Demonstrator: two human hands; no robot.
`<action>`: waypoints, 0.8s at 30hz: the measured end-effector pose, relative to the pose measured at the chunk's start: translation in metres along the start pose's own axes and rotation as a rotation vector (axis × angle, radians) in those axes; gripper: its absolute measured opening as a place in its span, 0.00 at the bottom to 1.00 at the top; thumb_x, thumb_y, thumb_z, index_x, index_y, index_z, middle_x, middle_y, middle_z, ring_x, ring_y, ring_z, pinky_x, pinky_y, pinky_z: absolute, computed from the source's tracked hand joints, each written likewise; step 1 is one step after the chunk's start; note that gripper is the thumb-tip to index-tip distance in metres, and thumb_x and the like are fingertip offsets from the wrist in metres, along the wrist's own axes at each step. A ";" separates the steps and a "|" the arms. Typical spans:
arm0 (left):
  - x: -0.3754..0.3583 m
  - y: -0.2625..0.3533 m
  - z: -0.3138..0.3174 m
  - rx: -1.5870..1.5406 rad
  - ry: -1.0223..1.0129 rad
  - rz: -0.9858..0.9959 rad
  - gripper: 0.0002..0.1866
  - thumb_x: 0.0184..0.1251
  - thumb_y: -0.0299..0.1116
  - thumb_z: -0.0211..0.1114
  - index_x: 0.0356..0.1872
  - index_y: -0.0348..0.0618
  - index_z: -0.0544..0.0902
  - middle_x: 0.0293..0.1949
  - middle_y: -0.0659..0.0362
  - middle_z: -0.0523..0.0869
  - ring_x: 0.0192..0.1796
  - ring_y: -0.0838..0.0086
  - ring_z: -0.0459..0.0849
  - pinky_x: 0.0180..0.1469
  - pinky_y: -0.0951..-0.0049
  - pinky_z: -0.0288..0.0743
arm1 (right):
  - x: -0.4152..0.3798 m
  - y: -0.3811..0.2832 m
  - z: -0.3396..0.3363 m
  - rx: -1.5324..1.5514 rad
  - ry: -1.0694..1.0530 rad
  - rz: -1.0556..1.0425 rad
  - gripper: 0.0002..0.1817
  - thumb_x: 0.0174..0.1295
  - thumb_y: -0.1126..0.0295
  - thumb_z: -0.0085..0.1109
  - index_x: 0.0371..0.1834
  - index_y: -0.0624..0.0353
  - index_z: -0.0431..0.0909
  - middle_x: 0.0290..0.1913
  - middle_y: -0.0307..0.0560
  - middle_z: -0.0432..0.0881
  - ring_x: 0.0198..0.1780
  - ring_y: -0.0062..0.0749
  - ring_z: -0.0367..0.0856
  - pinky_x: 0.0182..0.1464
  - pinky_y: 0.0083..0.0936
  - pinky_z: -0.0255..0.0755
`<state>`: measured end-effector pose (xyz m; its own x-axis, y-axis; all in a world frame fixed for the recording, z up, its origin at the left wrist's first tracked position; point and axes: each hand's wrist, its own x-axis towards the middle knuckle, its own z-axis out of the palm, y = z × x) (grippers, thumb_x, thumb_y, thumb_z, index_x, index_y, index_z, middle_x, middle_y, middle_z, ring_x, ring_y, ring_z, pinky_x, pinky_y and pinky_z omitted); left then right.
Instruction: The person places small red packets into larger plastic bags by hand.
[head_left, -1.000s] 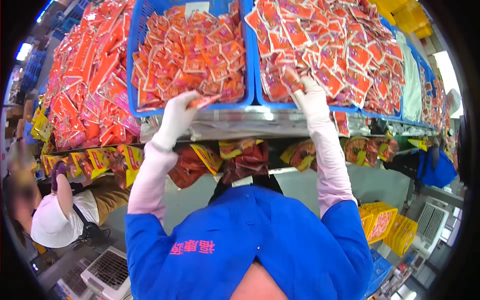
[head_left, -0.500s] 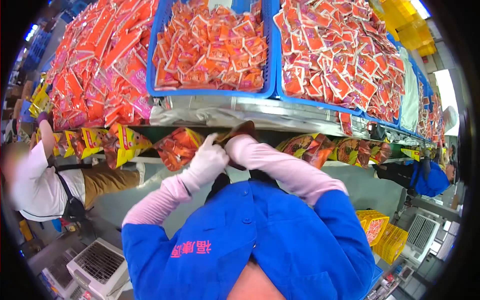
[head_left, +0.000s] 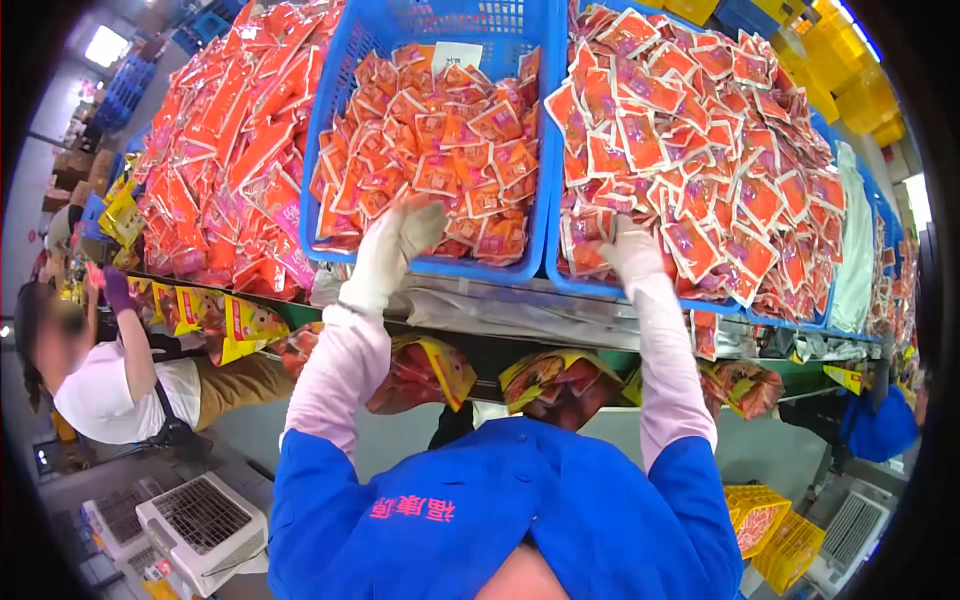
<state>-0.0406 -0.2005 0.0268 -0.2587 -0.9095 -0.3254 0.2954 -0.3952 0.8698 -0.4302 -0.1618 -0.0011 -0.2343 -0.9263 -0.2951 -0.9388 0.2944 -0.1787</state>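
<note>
My left hand (head_left: 402,240), in a white glove, is over the front rim of the middle blue basket (head_left: 541,190). Its fingers are apart and slightly blurred, close to the small orange-red packets (head_left: 440,140) inside, with nothing visible in them. My right hand (head_left: 632,250), gloved too, reaches to the front edge of the heap of red, white-edged packets (head_left: 690,150) in the right-hand basket. Thumb and fingers look apart there, at the packets. Below my arms, a yellow-and-red printed bag (head_left: 560,385) and another such bag (head_left: 425,375) stand in the row along the table's front.
Long red packets (head_left: 220,150) are heaped at the left. A co-worker in a white shirt (head_left: 120,385) stands on the left, and a person in blue (head_left: 880,425) on the right. Yellow crates (head_left: 790,550) sit on the floor behind, near a white slatted unit (head_left: 205,525).
Both hands have left the bag at the row and moved forward and apart, left to the middle basket, right to the right-hand basket. The view has shifted.
</note>
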 end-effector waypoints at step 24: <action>-0.189 -0.081 0.036 1.557 -0.539 0.650 0.35 0.48 0.50 0.78 0.55 0.39 0.79 0.57 0.49 0.82 0.63 0.57 0.78 0.73 0.51 0.62 | -0.214 -0.109 -0.014 0.655 -0.411 -0.429 0.13 0.59 0.75 0.61 0.46 0.60 0.86 0.42 0.49 0.90 0.45 0.38 0.90 0.46 0.32 0.83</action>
<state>-0.0488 0.0083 0.0308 -0.8066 -0.5889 0.0510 -0.5192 0.7471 0.4150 -0.2815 0.0009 0.0948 0.3325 -0.8671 -0.3710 -0.5620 0.1338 -0.8163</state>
